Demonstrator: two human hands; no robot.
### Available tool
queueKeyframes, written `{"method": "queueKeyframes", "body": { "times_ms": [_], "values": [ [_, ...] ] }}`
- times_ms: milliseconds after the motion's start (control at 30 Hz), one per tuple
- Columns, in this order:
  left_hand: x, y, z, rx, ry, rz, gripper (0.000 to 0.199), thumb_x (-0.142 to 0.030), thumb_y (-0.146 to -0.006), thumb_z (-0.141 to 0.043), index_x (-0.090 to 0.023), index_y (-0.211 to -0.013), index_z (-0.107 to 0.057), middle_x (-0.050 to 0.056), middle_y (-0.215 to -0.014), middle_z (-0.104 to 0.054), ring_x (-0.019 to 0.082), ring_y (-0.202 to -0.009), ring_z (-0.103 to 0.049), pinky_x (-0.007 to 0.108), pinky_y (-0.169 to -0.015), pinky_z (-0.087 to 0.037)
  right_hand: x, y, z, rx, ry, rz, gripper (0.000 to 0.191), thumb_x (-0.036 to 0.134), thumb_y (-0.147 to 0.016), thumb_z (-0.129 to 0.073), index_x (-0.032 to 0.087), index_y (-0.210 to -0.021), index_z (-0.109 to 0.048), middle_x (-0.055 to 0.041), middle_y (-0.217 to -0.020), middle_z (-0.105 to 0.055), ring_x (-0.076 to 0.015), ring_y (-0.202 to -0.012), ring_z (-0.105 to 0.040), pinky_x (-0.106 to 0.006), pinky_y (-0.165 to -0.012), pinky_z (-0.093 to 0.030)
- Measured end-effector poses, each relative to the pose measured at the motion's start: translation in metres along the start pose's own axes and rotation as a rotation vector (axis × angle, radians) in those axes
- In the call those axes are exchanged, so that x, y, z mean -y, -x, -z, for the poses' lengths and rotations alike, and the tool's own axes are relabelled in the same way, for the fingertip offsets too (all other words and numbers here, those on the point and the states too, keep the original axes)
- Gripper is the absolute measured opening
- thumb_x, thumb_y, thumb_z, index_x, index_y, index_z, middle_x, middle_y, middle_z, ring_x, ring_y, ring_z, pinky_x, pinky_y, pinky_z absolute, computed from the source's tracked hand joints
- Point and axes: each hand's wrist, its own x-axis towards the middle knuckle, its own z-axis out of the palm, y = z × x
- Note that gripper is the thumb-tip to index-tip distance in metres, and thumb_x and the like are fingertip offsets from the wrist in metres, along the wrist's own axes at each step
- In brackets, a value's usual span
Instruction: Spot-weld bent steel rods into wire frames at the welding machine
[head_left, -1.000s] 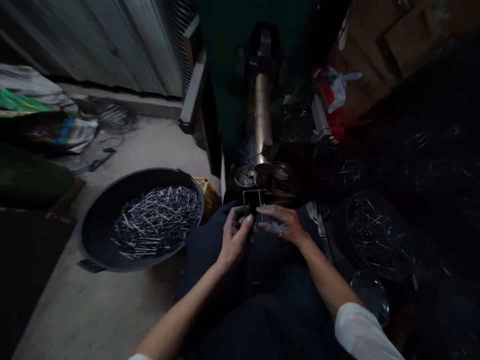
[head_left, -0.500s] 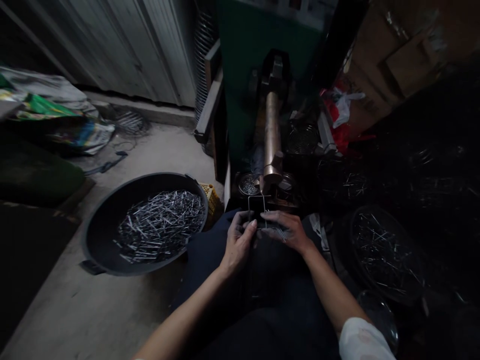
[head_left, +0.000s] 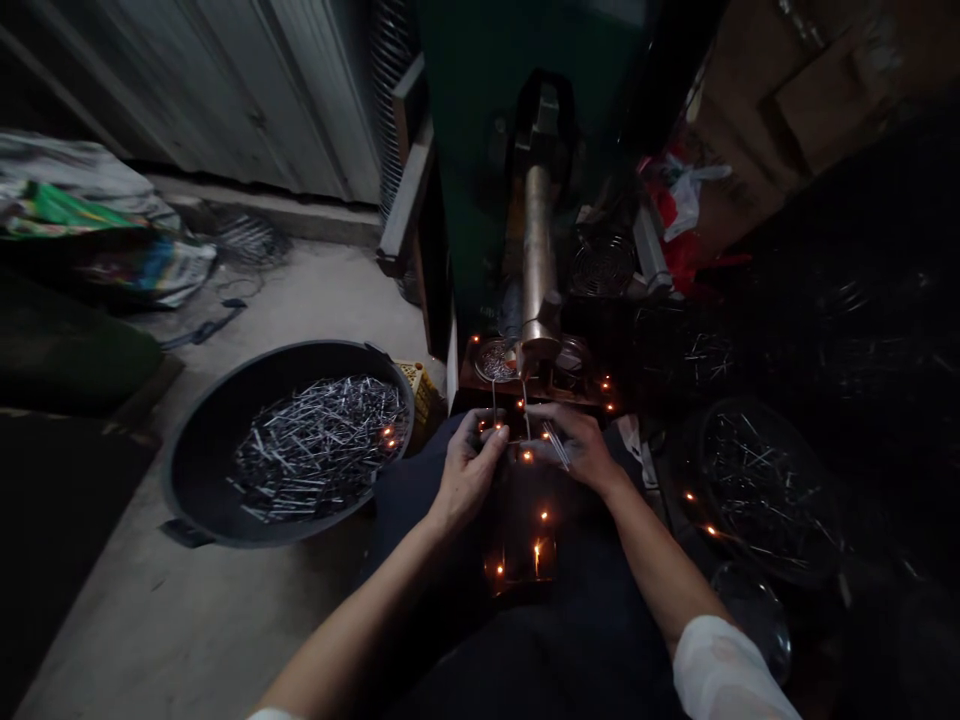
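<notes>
A bent metal wire frame (head_left: 494, 396) is held upright between my hands, its upper end at the tip of the copper-coloured welding electrode arm (head_left: 538, 270). My left hand (head_left: 471, 455) pinches its left side between thumb and fingers. My right hand (head_left: 581, 447) is closed on its right side and also keeps several thin metal rods (head_left: 556, 445) in the fingers. Orange sparks (head_left: 527, 456) fly around both hands and over my dark-clad lap. Where exactly the wire meets the electrode is too dark to make out.
At the left stands a black basin (head_left: 196, 450) heaped with short metal pieces. Small dishes (head_left: 495, 362) sit under the electrode arm. A dark container (head_left: 709, 470) of wire parts is at the right. A yellow crate (head_left: 417, 385) stands beside the basin.
Sparks have burst out around the electrode tip, my hands and lap. The wire frame's top has moved up slightly to the electrode. Both hands keep their hold, and the view has shifted a little.
</notes>
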Motion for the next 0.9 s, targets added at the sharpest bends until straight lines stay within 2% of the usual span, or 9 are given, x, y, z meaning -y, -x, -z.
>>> {"method": "queueKeyframes", "body": {
  "times_ms": [100, 200, 400, 667, 800, 900],
  "values": [
    [-0.009, -0.018, -0.003, 0.018, 0.022, -0.035, 0.036, -0.043, -0.081, -0.075, -0.019, -0.102, -0.058, -0.008, -0.059, -0.054, 0.007, -0.043, -0.047, 0.017, -0.041, -0.039, -0.007, -0.009, 0.0, -0.118, 0.031, -0.074, 0.022, 0.039, -0.086, -0.077, 0.022, -0.099, -0.072, -0.0046, -0.091, -0.072, -0.0193, -0.085, -0.069, -0.03, -0.08, -0.055],
    [-0.015, -0.041, -0.006, 0.034, 0.046, -0.067, 0.035, -0.043, -0.081, -0.075, -0.019, -0.1, -0.057, -0.009, -0.058, -0.053, 0.007, -0.04, -0.043, 0.017, -0.038, -0.036, -0.014, -0.022, 0.002, -0.138, -0.038, -0.135, 0.02, 0.04, -0.089, -0.073, 0.02, -0.088, -0.071, -0.0026, -0.084, -0.071, -0.0168, -0.077, -0.067, -0.028, -0.075, -0.053],
    [-0.018, -0.067, -0.007, 0.025, 0.065, -0.065, 0.039, -0.043, -0.08, -0.075, -0.02, -0.104, -0.055, -0.008, -0.06, -0.057, 0.006, -0.042, -0.046, 0.015, -0.039, -0.034, -0.022, -0.04, 0.004, -0.155, -0.184, -0.264, 0.023, 0.042, -0.091, -0.068, 0.02, -0.091, -0.073, -0.0027, -0.086, -0.074, -0.0186, -0.083, -0.069, -0.029, -0.079, -0.053],
    [-0.02, -0.079, -0.007, -0.004, 0.127, -0.072, 0.04, -0.042, -0.075, -0.078, -0.019, -0.097, -0.055, -0.008, -0.056, -0.056, 0.005, -0.038, -0.042, 0.016, -0.037, -0.03, -0.027, -0.05, 0.0, -0.212, -0.164, -0.258, 0.023, 0.042, -0.089, -0.07, 0.019, -0.087, -0.074, -0.0027, -0.084, -0.074, -0.0183, -0.081, -0.069, -0.029, -0.08, -0.053],
    [-0.017, -0.077, -0.015, 0.004, 0.17, -0.062, 0.041, -0.041, -0.073, -0.08, -0.019, -0.096, -0.054, -0.008, -0.055, -0.057, 0.006, -0.039, -0.044, 0.015, -0.037, -0.027, -0.031, -0.038, 0.003, -0.221, -0.219, -0.323, 0.024, 0.039, -0.084, -0.075, 0.02, -0.097, -0.074, -0.0035, -0.095, -0.075, -0.0192, -0.092, -0.07, -0.03, -0.086, -0.053],
    [-0.02, -0.072, -0.003, -0.064, 0.18, -0.03, 0.038, -0.036, -0.073, -0.079, -0.02, -0.097, -0.054, -0.008, -0.056, -0.057, 0.006, -0.039, -0.044, 0.015, -0.037, -0.028, -0.033, -0.012, 0.009, -0.227, -0.364, -0.42, 0.025, 0.037, -0.081, -0.078, 0.019, -0.099, -0.073, -0.0041, -0.099, -0.076, -0.0186, -0.094, -0.072, -0.031, -0.087, -0.054]
  ]
}}
